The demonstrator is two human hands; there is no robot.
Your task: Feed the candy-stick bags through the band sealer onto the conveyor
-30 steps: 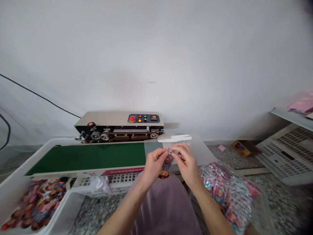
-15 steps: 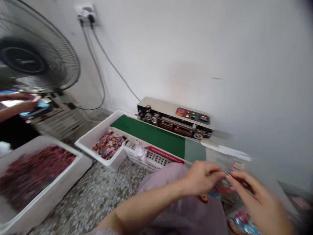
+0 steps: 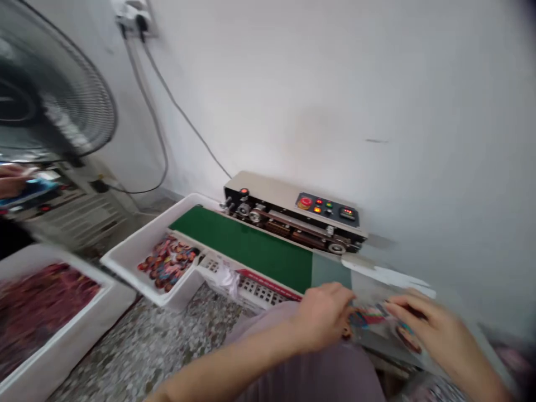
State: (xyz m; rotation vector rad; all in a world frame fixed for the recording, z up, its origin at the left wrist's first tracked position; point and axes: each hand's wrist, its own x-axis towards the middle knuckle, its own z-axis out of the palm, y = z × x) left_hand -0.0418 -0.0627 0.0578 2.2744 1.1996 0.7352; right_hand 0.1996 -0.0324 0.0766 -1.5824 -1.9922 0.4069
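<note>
Over my lap, my left hand [image 3: 326,314] is closed on one end of a colourful printed packet [image 3: 368,316], its fingers curled and partly hidden behind the back of the hand. My right hand [image 3: 422,321] pinches the other end near its thumb and forefinger. Below the right fingers hangs a small brown and blue item [image 3: 407,336], blurred. Just beyond my left hand runs the green belt [image 3: 251,245] of a sealing machine [image 3: 293,209] with lit buttons.
Left of the belt, a white foam box [image 3: 121,262] holds many small colourful pieces. A larger box [image 3: 96,312] of reddish pieces stands further left. A fan [image 3: 79,95] and another person's hand [image 3: 12,181] are at the far left.
My hands have moved apart, the left one toward the belt, and the packet now shows stretched between them. The view has turned slightly to the right.
</note>
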